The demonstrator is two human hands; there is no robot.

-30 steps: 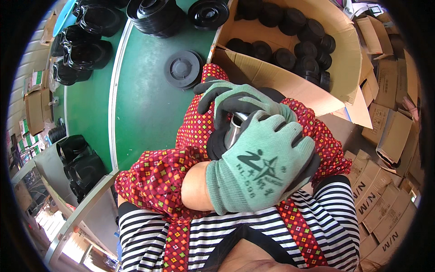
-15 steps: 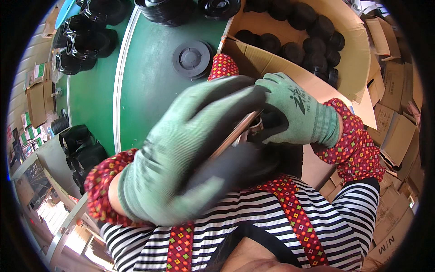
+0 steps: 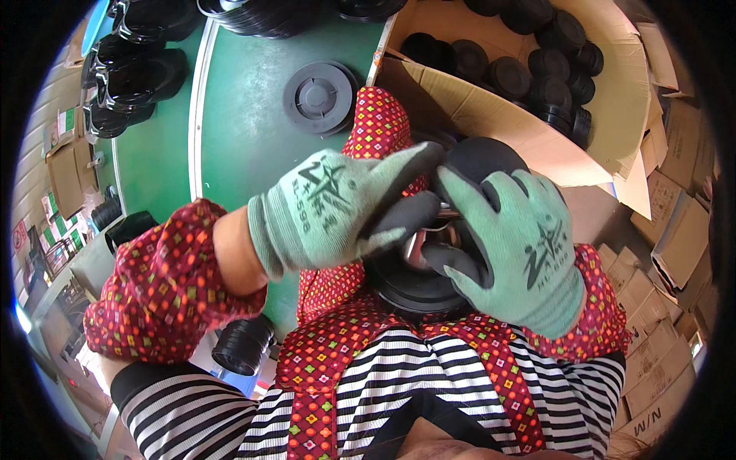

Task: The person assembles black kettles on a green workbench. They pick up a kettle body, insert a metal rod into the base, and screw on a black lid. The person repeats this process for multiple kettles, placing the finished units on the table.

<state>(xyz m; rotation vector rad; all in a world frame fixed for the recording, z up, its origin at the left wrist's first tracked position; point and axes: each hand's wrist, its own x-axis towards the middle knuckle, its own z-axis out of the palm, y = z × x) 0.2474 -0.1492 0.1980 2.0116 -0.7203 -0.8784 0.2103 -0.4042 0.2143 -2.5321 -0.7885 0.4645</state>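
Both my hands wear green gloves with black-coated fingers, and they meet over my lap. Beneath them lies a round black part (image 3: 414,295) with a stepped rim and a shiny metal piece (image 3: 416,249) at its middle. My left hand (image 3: 356,203) comes in from the left, thumb and forefinger brought together by the metal piece; what they pinch is hidden. My right hand (image 3: 517,249) curls over the right side of the round part, its thumb against the metal piece. Behind the right fingers a smooth black disc (image 3: 487,157) shows in part.
Black flanged discs (image 3: 320,98) lie on the green table (image 3: 249,100), with a stack of discs (image 3: 264,17) farther back. Glossy black housings (image 3: 146,77) stand at far left. An open carton (image 3: 475,107) at right holds several round black parts; flattened cardboard (image 3: 652,345) leans beyond.
My left hand has drawn back to the left and lowered its fingertips to the metal piece. A long flat edge between my hands is out of sight; the round black part now shows.
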